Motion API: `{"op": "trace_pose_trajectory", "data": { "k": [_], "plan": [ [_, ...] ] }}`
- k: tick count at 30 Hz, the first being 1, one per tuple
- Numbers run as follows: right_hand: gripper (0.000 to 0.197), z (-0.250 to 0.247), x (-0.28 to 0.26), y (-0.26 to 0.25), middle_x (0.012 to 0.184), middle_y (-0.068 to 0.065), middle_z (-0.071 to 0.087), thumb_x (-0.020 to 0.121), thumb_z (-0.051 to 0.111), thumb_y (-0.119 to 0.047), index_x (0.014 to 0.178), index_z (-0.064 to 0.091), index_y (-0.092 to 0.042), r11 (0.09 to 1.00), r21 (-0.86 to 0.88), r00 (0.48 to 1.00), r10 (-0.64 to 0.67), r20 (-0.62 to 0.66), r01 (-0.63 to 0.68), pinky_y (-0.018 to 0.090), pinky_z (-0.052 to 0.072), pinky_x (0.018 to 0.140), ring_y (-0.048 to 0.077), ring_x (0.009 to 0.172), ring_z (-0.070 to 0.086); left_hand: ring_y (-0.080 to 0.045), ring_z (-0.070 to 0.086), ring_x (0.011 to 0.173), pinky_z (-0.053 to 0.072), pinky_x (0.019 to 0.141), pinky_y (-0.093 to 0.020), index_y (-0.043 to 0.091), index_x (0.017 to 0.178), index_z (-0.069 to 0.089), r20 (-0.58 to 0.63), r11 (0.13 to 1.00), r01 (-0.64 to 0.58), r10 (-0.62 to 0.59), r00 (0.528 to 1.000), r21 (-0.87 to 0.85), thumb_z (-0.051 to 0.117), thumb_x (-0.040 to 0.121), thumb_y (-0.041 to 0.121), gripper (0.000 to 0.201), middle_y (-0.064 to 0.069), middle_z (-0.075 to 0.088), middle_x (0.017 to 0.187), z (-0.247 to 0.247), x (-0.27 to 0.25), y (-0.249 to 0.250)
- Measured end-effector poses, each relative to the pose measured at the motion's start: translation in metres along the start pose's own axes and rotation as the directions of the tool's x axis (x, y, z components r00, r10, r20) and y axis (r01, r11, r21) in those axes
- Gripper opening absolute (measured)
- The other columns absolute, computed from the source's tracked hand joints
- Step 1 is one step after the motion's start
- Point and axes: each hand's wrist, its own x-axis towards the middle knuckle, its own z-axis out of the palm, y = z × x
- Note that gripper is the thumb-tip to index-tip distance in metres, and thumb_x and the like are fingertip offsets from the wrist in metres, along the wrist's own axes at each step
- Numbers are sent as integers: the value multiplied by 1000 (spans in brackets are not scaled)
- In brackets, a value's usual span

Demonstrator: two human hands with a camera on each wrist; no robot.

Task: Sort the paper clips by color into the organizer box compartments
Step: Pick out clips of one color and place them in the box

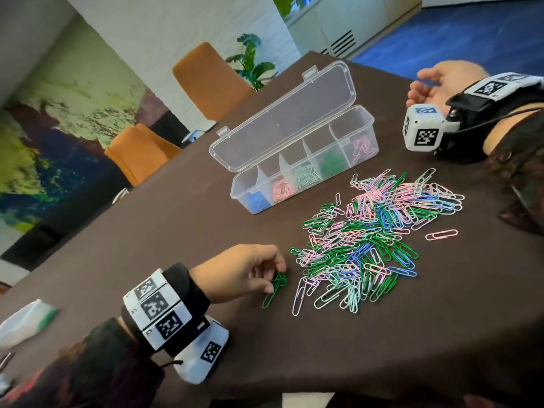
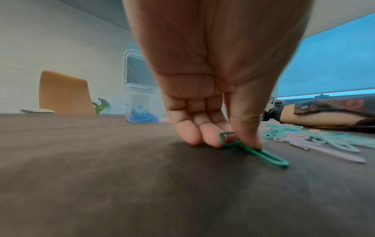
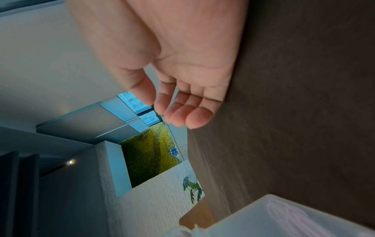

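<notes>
I see my left hand [image 1: 245,270] low on the brown table [image 1: 176,231], wrist down, thumb and fingertips pinching a small clump of dark green paper clips [image 1: 276,285] just left of the mixed clip pile [image 1: 374,240]; the wrist view is soft, so I can't count them. My right hand [image 1: 435,83] hovers palm-in beyond the clear organizer box [image 1: 303,160], fingers loosely curled and empty, and that box stands open behind the pile with clips in its five compartments

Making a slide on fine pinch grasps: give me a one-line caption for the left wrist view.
Left hand pinches dark green paper clips against the brown table.
</notes>
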Motion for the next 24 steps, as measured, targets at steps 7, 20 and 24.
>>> {"op": "trace_pose_trajectory", "data": {
  "k": [7, 20, 24],
  "plan": [
    [13, -3, 7, 0, 76, -4, 53, 94, 47, -20, 101, 55, -12, 1000, -19, 1000, 12, 14, -11, 19, 50, 52, 9, 59, 54, -6, 52, 73, 48, 74, -26, 35, 98, 51, 47, 1000, -17, 18, 999, -9, 79, 75, 19, 40, 9, 52, 86, -5, 3, -7],
    [13, -4, 11, 2, 74, -1, 53, 95, 46, -19, 98, 55, -10, 1000, 13, 1000, -10, 23, 10, 17, 49, 50, 11, 53, 53, -1, 47, 63, 38, 63, -16, 29, 76, 53, 76, 992, 57, -66, 995, 110, 77, 77, 23, 25, 9, 51, 75, -11, 24, -11],
    [15, -3, 11, 2, 74, -1, 53, 94, 47, -18, 102, 56, -10, 1000, 24, 1000, -5, 11, 4, 18, 50, 49, 11, 54, 53, -3, 51, 62, 42, 65, -19, 20, 77, 57, 107, 997, 73, -72, 992, -1, 76, 79, 19, 19, 11, 56, 66, -20, 24, -17]
  ]
}}
